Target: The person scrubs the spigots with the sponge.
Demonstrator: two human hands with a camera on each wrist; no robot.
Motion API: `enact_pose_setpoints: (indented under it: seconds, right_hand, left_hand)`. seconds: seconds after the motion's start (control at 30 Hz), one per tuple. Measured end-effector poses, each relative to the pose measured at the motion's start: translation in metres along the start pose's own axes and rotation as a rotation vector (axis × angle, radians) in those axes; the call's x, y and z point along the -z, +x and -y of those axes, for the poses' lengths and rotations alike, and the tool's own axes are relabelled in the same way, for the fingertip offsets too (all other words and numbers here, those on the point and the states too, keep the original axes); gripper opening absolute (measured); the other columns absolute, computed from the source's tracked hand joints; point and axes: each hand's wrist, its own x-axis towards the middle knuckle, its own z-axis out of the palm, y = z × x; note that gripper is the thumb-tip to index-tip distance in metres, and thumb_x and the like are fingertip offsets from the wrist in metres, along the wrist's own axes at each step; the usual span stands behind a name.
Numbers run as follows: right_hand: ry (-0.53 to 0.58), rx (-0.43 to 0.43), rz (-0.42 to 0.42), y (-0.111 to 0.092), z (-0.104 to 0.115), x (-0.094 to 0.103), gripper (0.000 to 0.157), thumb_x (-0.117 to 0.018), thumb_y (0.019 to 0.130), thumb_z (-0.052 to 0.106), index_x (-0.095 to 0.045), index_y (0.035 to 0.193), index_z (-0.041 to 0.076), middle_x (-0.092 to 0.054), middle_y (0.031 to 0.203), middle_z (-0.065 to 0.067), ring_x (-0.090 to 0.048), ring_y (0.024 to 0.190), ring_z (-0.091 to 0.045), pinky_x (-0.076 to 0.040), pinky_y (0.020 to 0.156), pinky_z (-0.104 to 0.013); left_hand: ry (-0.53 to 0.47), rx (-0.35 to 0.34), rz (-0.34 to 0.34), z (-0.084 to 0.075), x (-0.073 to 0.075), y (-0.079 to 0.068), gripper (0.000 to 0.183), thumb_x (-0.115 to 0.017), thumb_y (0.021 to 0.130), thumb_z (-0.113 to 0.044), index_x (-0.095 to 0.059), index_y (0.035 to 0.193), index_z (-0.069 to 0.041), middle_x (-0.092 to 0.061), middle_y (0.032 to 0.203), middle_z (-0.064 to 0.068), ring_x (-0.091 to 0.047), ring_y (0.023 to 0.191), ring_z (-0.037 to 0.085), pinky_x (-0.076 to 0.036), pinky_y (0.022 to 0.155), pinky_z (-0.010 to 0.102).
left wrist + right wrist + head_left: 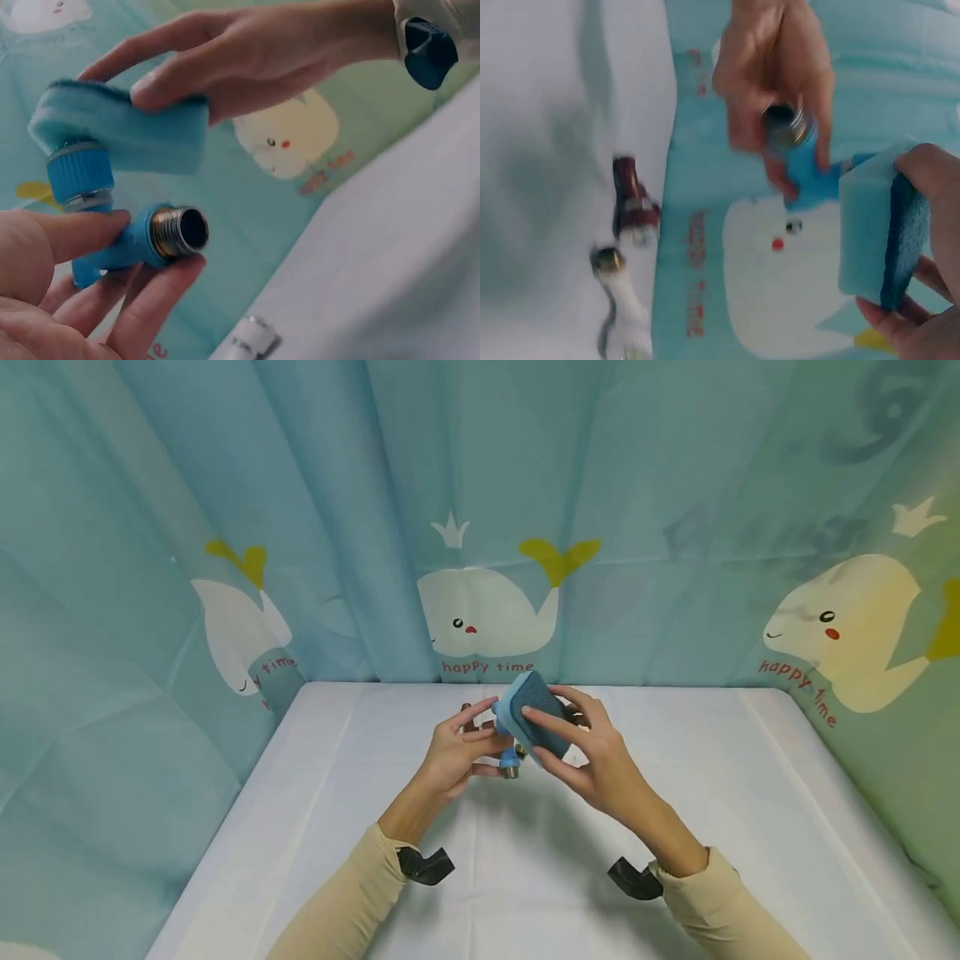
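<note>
My left hand (pixel 448 762) grips a blue pipe valve (pixel 124 251) between thumb and fingers, above the table. One threaded metal end of the valve sticks out bare, and a ribbed blue knob (pixel 80 176) tops another end. In my right hand (pixel 606 762) is a sponge (pixel 866 225), light blue foam with a dark blue scouring layer, pinched by thumb and fingers. The sponge's foam side lies against the knob in the left wrist view. Part of the valve is hidden behind the sponge in the head view.
On the white table (pixel 360 860), beyond the hands, lie a dark red-brown valve (pixel 635 201) and a white fitting (pixel 624 304) with a brass-coloured end. A blue-green curtain (pixel 360 527) printed with whales hangs along the table's far edge and sides.
</note>
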Motion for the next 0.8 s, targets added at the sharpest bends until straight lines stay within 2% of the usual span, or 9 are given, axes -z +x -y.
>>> enact_pose_setpoints:
  seconds: [0.17, 0.2, 0.33, 0.4, 0.43, 0.57, 0.7, 0.8]
  right_hand:
    - [-0.057, -0.015, -0.005, -0.002, -0.005, 0.006, 0.056, -0.086, 0.081, 0.004, -0.070, 0.134, 0.015, -0.051, 0.143, -0.025, -0.060, 0.110, -0.037, -0.060, 0.076, -0.049]
    - [-0.049, -0.010, -0.001, -0.003, -0.005, 0.006, 0.052, -0.084, 0.085, 0.010, -0.069, 0.134, 0.015, -0.051, 0.144, -0.025, -0.059, 0.112, -0.037, -0.060, 0.076, -0.048]
    - [-0.054, -0.006, 0.039, -0.008, -0.010, 0.014, 0.053, -0.084, 0.086, 0.012, -0.067, 0.136, 0.016, -0.049, 0.144, -0.027, -0.057, 0.117, -0.040, -0.060, 0.079, -0.051]
    - [-0.085, -0.063, 0.046, -0.014, -0.018, 0.024, 0.056, -0.083, 0.087, 0.011, -0.064, 0.140, 0.017, -0.049, 0.143, -0.028, -0.058, 0.115, -0.041, -0.060, 0.078, -0.052]
    - [-0.098, -0.103, 0.042, -0.017, -0.022, 0.030, 0.063, -0.084, 0.083, 0.005, -0.062, 0.141, 0.016, -0.049, 0.141, -0.028, -0.059, 0.114, -0.041, -0.060, 0.077, -0.054]
    - [-0.096, -0.261, 0.021, -0.031, -0.036, 0.059, 0.073, -0.081, 0.085, 0.002, -0.054, 0.151, 0.017, -0.049, 0.135, -0.029, -0.059, 0.111, -0.043, -0.060, 0.077, -0.059]
    - [-0.088, -0.385, 0.032, -0.043, -0.046, 0.091, 0.074, -0.075, 0.089, 0.002, -0.048, 0.155, 0.019, -0.047, 0.132, -0.029, -0.057, 0.111, -0.046, -0.057, 0.080, -0.063]
    - [-0.090, -0.473, 0.052, -0.055, -0.051, 0.113, 0.073, -0.072, 0.092, 0.003, -0.045, 0.157, 0.020, -0.045, 0.134, -0.030, -0.059, 0.108, -0.046, -0.057, 0.080, -0.063]
  left_hand:
    - [0.105, -0.012, -0.043, 0.005, -0.001, 0.005, 0.069, -0.078, 0.087, 0.003, -0.056, 0.149, -0.018, -0.072, 0.118, 0.022, -0.075, 0.094, 0.028, -0.063, 0.062, 0.044]
    - [0.124, -0.017, -0.042, 0.006, -0.002, 0.006, 0.070, -0.079, 0.087, 0.003, -0.056, 0.148, -0.018, -0.072, 0.118, 0.021, -0.075, 0.095, 0.028, -0.063, 0.063, 0.044]
    - [0.184, -0.028, -0.012, 0.007, -0.008, 0.010, 0.070, -0.081, 0.085, 0.002, -0.057, 0.147, -0.021, -0.074, 0.115, 0.019, -0.076, 0.092, 0.030, -0.063, 0.065, 0.045]
    - [0.209, -0.021, 0.010, 0.007, -0.014, 0.013, 0.070, -0.082, 0.085, 0.002, -0.057, 0.147, -0.021, -0.075, 0.113, 0.018, -0.076, 0.089, 0.030, -0.063, 0.066, 0.045]
    - [0.230, -0.017, 0.008, 0.007, -0.017, 0.015, 0.070, -0.082, 0.085, 0.000, -0.058, 0.146, -0.022, -0.076, 0.111, 0.017, -0.077, 0.088, 0.030, -0.063, 0.065, 0.045]
    - [0.344, -0.016, -0.015, 0.010, -0.033, 0.028, 0.071, -0.086, 0.083, -0.005, -0.059, 0.145, -0.026, -0.078, 0.105, 0.012, -0.077, 0.081, 0.027, -0.063, 0.063, 0.042]
    - [0.463, -0.036, -0.071, 0.015, -0.055, 0.046, 0.073, -0.088, 0.081, -0.008, -0.060, 0.145, -0.029, -0.078, 0.101, 0.006, -0.076, 0.073, 0.021, -0.062, 0.058, 0.038]
    - [0.537, -0.049, -0.097, 0.024, -0.076, 0.061, 0.075, -0.089, 0.080, -0.007, -0.059, 0.146, -0.025, -0.078, 0.096, 0.005, -0.076, 0.069, 0.022, -0.062, 0.056, 0.038]
